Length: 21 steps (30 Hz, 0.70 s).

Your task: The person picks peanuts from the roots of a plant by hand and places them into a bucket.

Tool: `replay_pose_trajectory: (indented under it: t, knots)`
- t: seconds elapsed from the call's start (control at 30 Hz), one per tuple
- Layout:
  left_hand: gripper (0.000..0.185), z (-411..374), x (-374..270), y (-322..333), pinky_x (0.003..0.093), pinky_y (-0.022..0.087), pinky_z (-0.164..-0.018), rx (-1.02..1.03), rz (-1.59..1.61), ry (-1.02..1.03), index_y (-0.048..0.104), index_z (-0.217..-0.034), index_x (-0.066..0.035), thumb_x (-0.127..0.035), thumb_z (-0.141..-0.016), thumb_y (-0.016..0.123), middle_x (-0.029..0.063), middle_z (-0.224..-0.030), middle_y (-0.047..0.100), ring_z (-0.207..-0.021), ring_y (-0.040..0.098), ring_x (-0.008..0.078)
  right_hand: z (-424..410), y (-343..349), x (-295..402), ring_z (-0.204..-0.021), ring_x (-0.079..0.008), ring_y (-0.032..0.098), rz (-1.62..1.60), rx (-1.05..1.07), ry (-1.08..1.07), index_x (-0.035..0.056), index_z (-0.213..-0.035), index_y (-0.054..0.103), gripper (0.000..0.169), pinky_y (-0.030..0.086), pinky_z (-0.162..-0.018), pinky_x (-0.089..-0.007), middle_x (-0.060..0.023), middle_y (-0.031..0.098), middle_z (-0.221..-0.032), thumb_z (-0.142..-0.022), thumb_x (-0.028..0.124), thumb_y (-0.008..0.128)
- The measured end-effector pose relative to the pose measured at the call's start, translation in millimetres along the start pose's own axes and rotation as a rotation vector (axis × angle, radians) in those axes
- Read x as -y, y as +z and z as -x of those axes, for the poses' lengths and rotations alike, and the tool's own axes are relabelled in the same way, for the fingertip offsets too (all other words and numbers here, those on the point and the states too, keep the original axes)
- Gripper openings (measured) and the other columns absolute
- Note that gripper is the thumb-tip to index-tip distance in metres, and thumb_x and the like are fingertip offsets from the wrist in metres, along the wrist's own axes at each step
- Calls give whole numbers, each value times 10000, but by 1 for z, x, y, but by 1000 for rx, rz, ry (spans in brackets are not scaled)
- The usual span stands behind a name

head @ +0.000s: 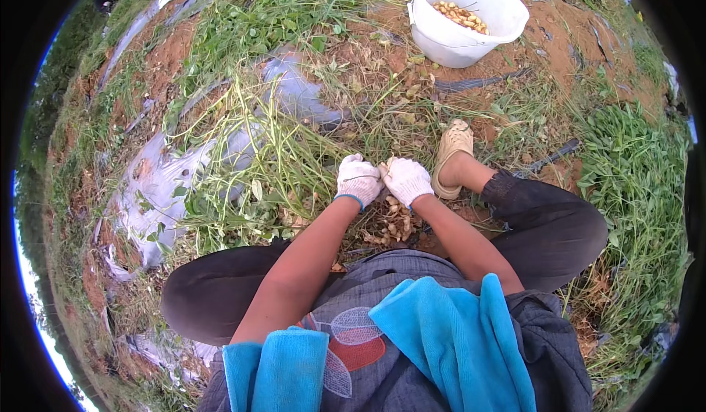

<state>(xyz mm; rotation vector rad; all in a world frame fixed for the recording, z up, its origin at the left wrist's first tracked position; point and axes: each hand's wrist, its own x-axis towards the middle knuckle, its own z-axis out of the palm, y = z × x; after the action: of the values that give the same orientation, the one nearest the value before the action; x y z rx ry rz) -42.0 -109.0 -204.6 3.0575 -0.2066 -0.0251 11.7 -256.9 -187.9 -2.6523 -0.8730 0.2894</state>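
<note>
My left hand [358, 180], in a white knitted glove with a blue cuff, is closed at the root end of a bunch of peanut plants [281, 153]. Their leafy green stems spread out to its left. Close beside it, my right hand [407, 179] wears a matching glove, its fingers curled around something tan that looks like a peanut pod [390, 163]. The fingertips of both hands nearly meet, and the gloves partly hide what is between them. Below the hands, a small heap of peanut pods [394, 225] lies on the ground between my legs.
A white bucket [469, 53] partly filled with peanuts [460, 16] stands ahead to the right. My tan clog [455, 153] rests right of the hands. Torn plastic mulch film [160, 186] covers soil at left. Green plants [634, 169] grow at right. A blue towel [452, 340] hangs over my chest.
</note>
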Motion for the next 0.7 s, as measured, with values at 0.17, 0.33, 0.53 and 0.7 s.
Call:
replay_pose_trajectory:
  t: [0.17, 0.33, 0.53, 0.7]
  knots:
    - [313, -1, -8, -2, 428, 443, -976, -186, -1, 29, 747, -749, -140, -418, -832, 628, 90, -761, 712, -875, 675, 272, 1, 10, -15, -736, -324, 684, -333, -44, 165, 11, -864, 683, 432, 530, -709, -434, -201, 691, -784, -939, 427, 594]
    - [273, 9, -3, 31, 440, 420, -1046, -161, 90, -48, 740, -739, -169, -381, -867, 626, 89, -737, 701, -852, 686, 268, -19, -114, 40, -665, -187, 630, -905, 57, 173, 10, -875, 691, 468, 479, -662, -337, -94, 686, -731, -930, 468, 612]
    - [278, 9, 7, 10, 408, 428, -1004, -134, 53, 0, 757, -749, -157, -399, -834, 650, 78, -736, 708, -855, 673, 263, -127, -276, -39, -986, -193, 648, -370, -613, 3, -15, -1280, 615, 713, 493, -915, -360, -155, 694, -1080, -896, 586, 625]
    - [179, -4, 32, -17, 365, 409, -1003, 37, 193, -6, 787, -829, -258, -381, -836, 657, 39, -782, 727, -902, 670, 253, -125, -299, -86, -1136, -278, 619, -253, -688, -36, 12, -1373, 560, 654, 470, -1028, -375, -172, 655, -1266, -897, 439, 699]
